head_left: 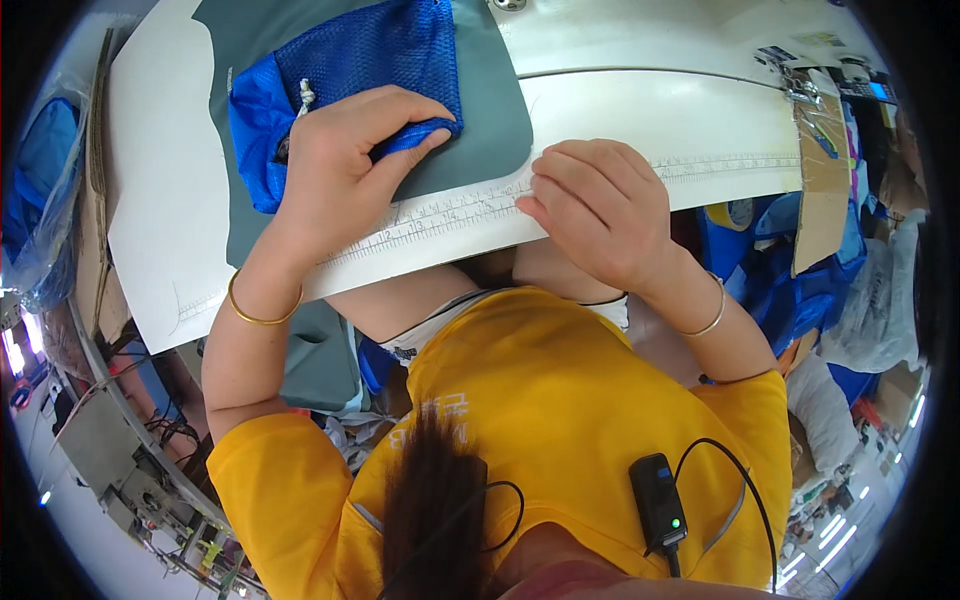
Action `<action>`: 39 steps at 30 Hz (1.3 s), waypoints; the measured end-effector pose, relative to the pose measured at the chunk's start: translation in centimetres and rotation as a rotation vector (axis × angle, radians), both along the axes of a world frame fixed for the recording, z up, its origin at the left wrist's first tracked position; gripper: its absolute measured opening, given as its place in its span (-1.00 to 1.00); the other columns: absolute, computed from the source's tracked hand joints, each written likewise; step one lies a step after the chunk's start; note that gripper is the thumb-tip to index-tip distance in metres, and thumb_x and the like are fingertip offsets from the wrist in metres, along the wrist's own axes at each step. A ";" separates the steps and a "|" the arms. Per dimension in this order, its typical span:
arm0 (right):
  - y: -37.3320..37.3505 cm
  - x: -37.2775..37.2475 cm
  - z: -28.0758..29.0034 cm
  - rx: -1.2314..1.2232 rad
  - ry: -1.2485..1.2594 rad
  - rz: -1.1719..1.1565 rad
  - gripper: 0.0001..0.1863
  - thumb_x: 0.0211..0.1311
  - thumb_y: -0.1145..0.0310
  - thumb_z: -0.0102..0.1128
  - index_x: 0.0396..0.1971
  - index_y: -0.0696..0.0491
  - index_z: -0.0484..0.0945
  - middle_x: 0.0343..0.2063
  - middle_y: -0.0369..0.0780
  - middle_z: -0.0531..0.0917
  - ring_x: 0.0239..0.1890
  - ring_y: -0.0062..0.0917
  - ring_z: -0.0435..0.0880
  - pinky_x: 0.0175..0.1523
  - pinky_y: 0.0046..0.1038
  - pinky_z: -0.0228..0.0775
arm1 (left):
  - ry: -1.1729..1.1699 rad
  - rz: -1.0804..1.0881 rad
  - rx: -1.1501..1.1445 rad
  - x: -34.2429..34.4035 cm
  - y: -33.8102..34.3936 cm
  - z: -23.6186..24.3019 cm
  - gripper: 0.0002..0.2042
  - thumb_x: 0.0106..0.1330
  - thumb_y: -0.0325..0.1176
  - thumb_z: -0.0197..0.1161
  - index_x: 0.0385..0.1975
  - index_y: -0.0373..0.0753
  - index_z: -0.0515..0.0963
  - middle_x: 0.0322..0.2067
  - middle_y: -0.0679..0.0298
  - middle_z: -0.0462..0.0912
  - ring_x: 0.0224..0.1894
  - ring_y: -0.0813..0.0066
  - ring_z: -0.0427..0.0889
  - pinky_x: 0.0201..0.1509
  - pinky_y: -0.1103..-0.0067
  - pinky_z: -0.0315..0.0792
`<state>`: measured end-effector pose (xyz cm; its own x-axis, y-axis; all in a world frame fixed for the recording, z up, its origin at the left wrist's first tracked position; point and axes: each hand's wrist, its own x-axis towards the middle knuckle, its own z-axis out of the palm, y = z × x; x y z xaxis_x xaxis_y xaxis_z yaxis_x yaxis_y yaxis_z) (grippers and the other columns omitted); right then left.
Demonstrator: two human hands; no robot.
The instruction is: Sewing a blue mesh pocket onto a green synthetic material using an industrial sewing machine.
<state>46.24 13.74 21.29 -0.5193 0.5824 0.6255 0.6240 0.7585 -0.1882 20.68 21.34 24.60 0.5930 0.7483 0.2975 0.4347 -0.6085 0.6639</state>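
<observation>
A blue mesh pouch (375,50) with smooth blue fabric on its left part lies on a dark green sheet (490,110). A whitish cord end (306,96) sticks out of it beside my wrist. My left hand (350,150) grips the pouch's near right corner, pinching the mesh between thumb and fingers. Off to the right, just past the sheet's rounded corner, my right hand (600,205) is held with its fingers curled together above the white table. Whatever may be between those fingertips is hidden.
A printed ruler scale (440,217) runs along the near edge of the white table (640,100). Brown cardboard (818,215) stands at its right end, with blue fabric (740,250) bundled below. Clear plastic bags (880,310) sit further right. Bagged blue items (45,190) are at the far left.
</observation>
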 end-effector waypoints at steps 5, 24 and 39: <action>0.7 -0.4 0.3 0.022 -0.006 -0.094 -0.73 0.02 0.34 0.47 -0.27 0.09 0.66 -0.21 -0.22 0.68 -0.12 -0.34 0.68 -0.07 -0.35 0.59 | -0.022 0.033 -0.088 -0.2 0.1 0.1 -0.84 0.24 -0.48 0.40 -0.20 -0.32 0.70 -0.31 0.15 0.75 -0.30 0.24 0.74 -0.22 0.58 0.56; 0.3 -0.1 -0.7 -0.111 0.013 0.024 -0.70 0.16 0.31 0.37 -0.16 0.15 0.67 -0.01 -0.20 0.68 0.14 -0.35 0.61 0.21 -0.32 0.52 | 0.194 -0.106 0.708 1.7 -2.6 -1.6 -0.74 -0.02 -0.45 0.31 -0.29 -0.36 0.65 -0.21 0.10 0.69 -0.11 0.18 0.70 -0.07 0.34 0.65; 0.4 0.0 -0.5 -0.144 0.041 0.065 -0.70 0.16 0.35 0.33 -0.17 0.23 0.67 -0.04 -0.12 0.69 0.12 -0.30 0.62 0.23 -0.31 0.49 | 0.248 -0.131 0.695 2.1 -2.6 -1.4 -0.70 -0.07 -0.44 0.31 -0.28 -0.37 0.69 -0.23 0.10 0.69 -0.20 0.21 0.66 -0.17 0.39 0.61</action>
